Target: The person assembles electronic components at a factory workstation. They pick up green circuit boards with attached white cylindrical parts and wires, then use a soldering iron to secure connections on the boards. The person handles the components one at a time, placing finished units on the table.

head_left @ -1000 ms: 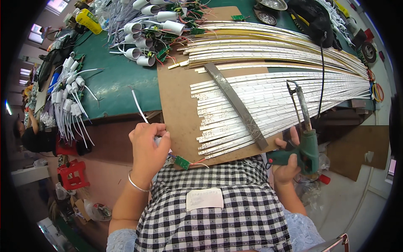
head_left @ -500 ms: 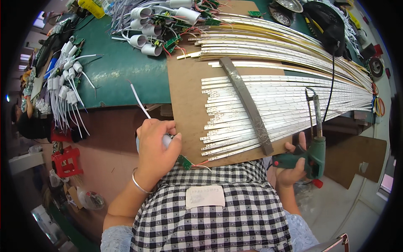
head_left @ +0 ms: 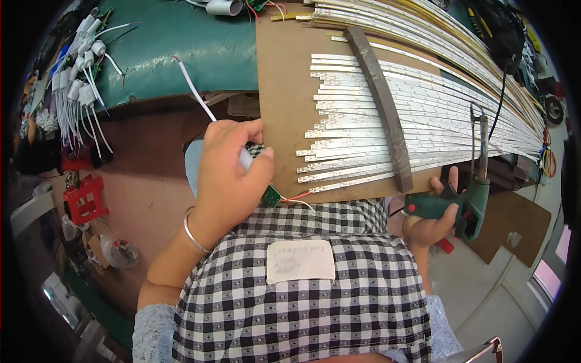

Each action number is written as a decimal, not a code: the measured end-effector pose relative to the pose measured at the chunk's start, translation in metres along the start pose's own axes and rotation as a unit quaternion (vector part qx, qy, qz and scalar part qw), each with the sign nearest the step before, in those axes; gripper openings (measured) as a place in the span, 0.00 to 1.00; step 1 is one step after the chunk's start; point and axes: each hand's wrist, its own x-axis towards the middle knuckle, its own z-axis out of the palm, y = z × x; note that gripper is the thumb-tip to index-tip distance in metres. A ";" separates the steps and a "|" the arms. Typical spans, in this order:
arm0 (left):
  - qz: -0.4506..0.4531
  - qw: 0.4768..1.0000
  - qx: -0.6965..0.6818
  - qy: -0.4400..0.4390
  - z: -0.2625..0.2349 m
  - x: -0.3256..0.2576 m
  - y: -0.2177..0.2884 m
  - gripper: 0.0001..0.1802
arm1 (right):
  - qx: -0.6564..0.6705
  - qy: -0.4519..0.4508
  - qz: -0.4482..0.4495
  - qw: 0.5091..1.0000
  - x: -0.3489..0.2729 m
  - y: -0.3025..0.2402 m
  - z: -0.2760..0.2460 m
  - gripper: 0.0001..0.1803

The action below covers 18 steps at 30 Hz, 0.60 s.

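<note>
Soldering gun [head_left: 463,202], green with a long metal tip pointing far, sits in the right hand [head_left: 431,221] at the near right edge of the brown board [head_left: 284,109]; fingers wrapped tight around its grip, black cord running off to the far right. Left hand [head_left: 227,178] is clenched around a small white cylinder part [head_left: 245,160], thumb pressed on top, at the near left corner of the board. White cable [head_left: 193,91] runs from that hand up and far-left over the green table [head_left: 181,48]. Small green circuit board [head_left: 270,195] with red wires pokes out just beside the left hand, at the board's near edge. White light strips [head_left: 423,115] lie in a fanned row across the board, a dark flat bar [head_left: 382,109] laid on top of them crosswise. More white parts with cables [head_left: 82,85] hang off the far left table edge. Metal bangle on left wrist, checked shirt [head_left: 302,290] near.
</note>
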 end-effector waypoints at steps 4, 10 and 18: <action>0.009 1.000 -0.007 -0.020 0.002 -0.001 -0.002 0.18 | -0.002 0.002 -0.008 1.000 0.010 0.004 -0.005 0.33; 0.058 0.997 0.036 -0.040 0.002 0.006 -0.002 0.17 | -0.024 -0.002 -0.031 0.999 0.021 0.010 -0.012 0.34; 0.226 0.960 0.165 -0.028 -0.031 0.010 -0.011 0.16 | -0.027 -0.056 -0.037 0.997 0.017 -0.001 -0.015 0.35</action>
